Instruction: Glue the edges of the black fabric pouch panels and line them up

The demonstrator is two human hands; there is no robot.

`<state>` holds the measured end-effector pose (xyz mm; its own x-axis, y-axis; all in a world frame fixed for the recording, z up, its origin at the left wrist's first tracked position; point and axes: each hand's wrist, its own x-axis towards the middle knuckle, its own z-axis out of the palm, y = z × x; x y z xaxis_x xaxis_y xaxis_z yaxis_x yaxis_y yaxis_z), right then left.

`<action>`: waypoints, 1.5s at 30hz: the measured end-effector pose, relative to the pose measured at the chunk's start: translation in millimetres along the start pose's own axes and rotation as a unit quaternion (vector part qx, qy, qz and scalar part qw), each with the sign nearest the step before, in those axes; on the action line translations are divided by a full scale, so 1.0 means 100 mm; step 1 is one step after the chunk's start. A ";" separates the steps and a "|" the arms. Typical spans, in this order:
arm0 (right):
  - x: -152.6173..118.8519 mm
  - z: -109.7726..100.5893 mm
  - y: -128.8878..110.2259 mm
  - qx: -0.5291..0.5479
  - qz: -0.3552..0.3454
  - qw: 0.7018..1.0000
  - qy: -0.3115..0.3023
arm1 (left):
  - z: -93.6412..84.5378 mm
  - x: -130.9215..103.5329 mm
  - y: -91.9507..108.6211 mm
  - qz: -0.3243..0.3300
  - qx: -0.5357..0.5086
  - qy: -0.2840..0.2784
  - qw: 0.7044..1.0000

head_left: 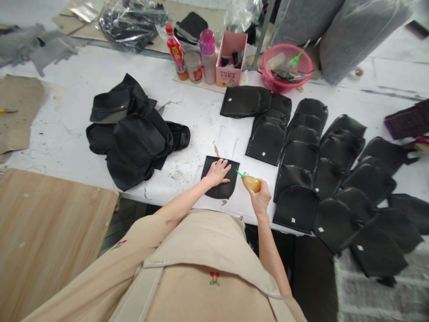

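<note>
Bottle (252, 184), amber with a green nozzle (239, 173), sat in the right hand (262, 197); fingers were closed round it, hiding part of its body from us. Nozzle pointed left at the far right corner of a black piece (220, 191); we couldn't tell if the tip touched, or if anything was coming out.

Left hand (218, 172) lay flat on that piece, fingers spread, gripping nothing we could make out; it covered the middle. Piece lay mid-scene, near the near edge of the white table (201, 109). Beige clothing (204, 237) hid a stretch of that edge.

To the left we had a black pile (139, 134), too overlapped to count. To the right, black pieces in rows (299, 154), mostly covering each other; small white marks (293, 220) on some were unreadable to us.

Far side: red bottle (174, 47), jar (193, 67), pink-capped bottle (208, 58), pink box (229, 74), pink basin (283, 85). Contents of box and basin were jumbled; we couldn't sort them. Bulky grey things (358, 40) at far right were cut off, as were a dark purple item (407, 120) on the right and a wooden board (50, 232) near left.
</note>
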<state>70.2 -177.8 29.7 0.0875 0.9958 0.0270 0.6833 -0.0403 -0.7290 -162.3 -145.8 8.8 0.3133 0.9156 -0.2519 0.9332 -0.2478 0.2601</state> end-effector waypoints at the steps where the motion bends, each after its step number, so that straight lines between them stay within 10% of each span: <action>1: -0.02 -0.01 0.00 -0.001 -0.001 1.000 -0.002 | 0.00 0.00 0.00 0.000 0.000 0.000 1.000; 34: -0.79 -0.26 0.01 -0.008 0.045 0.998 -0.039 | -0.01 -0.03 -0.01 -0.001 0.004 -0.005 1.000; 45: -0.84 -0.29 -0.01 -0.004 0.045 0.998 -0.043 | 0.15 -0.46 0.04 0.126 -0.067 -0.020 0.990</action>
<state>82.6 -263.9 47.9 0.0865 0.9914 -0.0980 0.6813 -0.1306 -0.7202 -170.5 -193.9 7.9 0.5416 0.8167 -0.1991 0.7942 -0.4195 0.4396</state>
